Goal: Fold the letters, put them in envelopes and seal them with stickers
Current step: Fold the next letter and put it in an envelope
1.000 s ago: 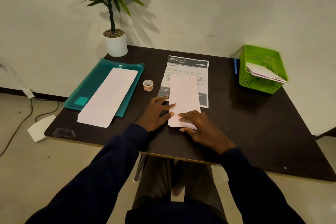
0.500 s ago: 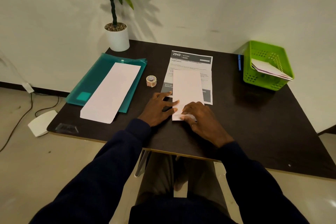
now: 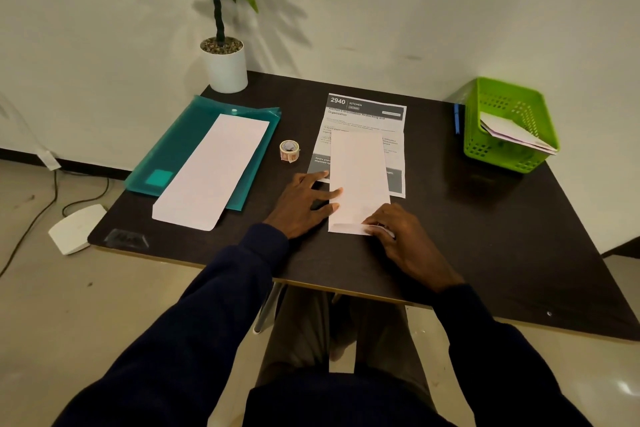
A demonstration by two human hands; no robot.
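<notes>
Dark table (image 3: 485, 236), white wall (image 3: 381, 10) — left hand (image 3: 301, 204) flat on envelope (image 3: 358, 177), right hand (image 3: 403, 236) pinching its flap (image 3: 346, 228).

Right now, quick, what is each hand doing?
Left hand: open, straight fingers pressing the left edge of the long white paper envelope.
Right hand: fingers curled, pinching that envelope's near flap.

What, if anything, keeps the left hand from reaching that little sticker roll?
Likely nothing, so yes. The sticker roll stands on bare table just beyond the left hand, whose straight fingers rest on the envelope; nothing lies between.
</notes>
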